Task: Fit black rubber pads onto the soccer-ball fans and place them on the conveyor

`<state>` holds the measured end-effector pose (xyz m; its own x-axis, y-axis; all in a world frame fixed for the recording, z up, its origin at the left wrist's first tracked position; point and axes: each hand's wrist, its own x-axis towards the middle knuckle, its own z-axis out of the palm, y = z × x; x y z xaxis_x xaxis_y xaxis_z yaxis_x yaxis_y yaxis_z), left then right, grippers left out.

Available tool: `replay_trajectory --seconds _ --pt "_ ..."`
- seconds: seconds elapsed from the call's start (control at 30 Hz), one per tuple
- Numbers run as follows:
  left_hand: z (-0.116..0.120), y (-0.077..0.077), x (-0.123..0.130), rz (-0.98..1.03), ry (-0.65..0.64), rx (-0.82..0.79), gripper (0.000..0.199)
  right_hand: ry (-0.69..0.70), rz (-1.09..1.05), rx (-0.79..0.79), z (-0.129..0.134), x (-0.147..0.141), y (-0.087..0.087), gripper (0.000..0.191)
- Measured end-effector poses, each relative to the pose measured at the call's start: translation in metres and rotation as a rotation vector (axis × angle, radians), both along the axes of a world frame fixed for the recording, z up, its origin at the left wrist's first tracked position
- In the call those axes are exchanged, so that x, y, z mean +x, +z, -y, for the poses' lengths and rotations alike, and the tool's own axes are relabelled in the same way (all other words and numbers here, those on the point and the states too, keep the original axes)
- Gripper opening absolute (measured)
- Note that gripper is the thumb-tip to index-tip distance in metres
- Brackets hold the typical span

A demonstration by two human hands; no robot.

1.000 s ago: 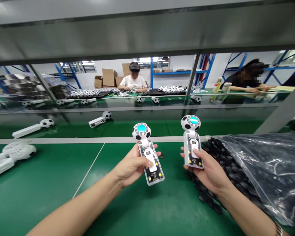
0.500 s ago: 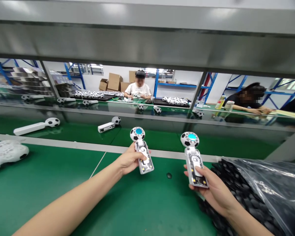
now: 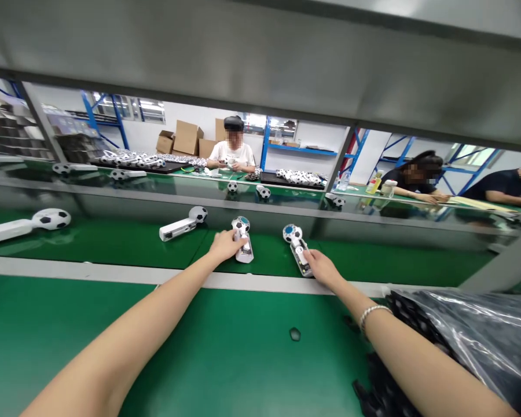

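Left hand (image 3: 226,245) wrapped around the clear plastic handle of a football-patterned handheld fan (image 3: 243,246), fingers (image 3: 237,236) clamped on it. Right hand (image 3: 323,268) at the lower end of a second fan (image 3: 297,250), fingers (image 3: 311,259) together and closed on the casing. Both fans on the far green table (image 3: 364,263), just past a flat grey rail (image 3: 91,271). Close by, a white fan (image 3: 181,224) lying on its side. At right, a glossy plastic bag (image 3: 473,330) over black rubber pieces; one loose black piece (image 3: 294,334) on the near green table. Beyond a glass pane (image 3: 200,194) and under a wide grey metal beam (image 3: 260,63), a seated co-worker (image 3: 232,153) across the line.
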<state>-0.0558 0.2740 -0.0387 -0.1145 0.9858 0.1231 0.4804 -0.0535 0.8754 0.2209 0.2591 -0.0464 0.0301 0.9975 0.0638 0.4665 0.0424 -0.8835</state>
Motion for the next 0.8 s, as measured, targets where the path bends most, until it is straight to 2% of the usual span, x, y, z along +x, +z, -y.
replay_trajectory --seconds 0.1,0.2,0.3,0.37,0.4,0.5,0.63,0.7,0.8 --pt "-0.007 0.006 -0.021 -0.25 0.134 0.114 0.053 -0.062 0.197 0.07 -0.01 0.018 -0.002 0.023" --pt "0.0 0.017 -0.056 -0.439 0.271 0.133 0.058 -0.055 0.327 0.143 0.009 0.029 0.01 0.03" --pt "0.018 0.025 -0.088 -0.565 0.279 0.045 0.04 0.138 0.417 0.215 0.055 0.026 0.022 0.032" --pt "0.032 0.028 -0.1 -0.628 0.224 -0.002 0.033 0.406 0.554 0.257 0.091 0.016 0.023 0.038" --pt "0.039 0.03 -0.103 -0.654 0.2 -0.019 0.034 0.47 0.616 0.261 0.108 0.01 0.021 0.039" --pt "0.062 0.039 -0.105 -0.712 0.16 -0.043 0.044 0.562 0.828 0.329 0.141 -0.005 0.011 0.036" --pt "0.107 0.05 -0.093 -0.764 0.12 -0.036 0.049 0.591 1.013 0.439 0.15 -0.016 0.004 0.024" --pt "0.136 0.05 -0.079 -0.757 0.07 -0.047 0.045 0.591 1.038 0.44 0.15 -0.017 0.005 0.02" --pt "0.183 0.039 -0.047 -0.765 -0.03 -0.038 0.04 0.589 0.951 0.399 0.156 -0.013 0.013 0.015"
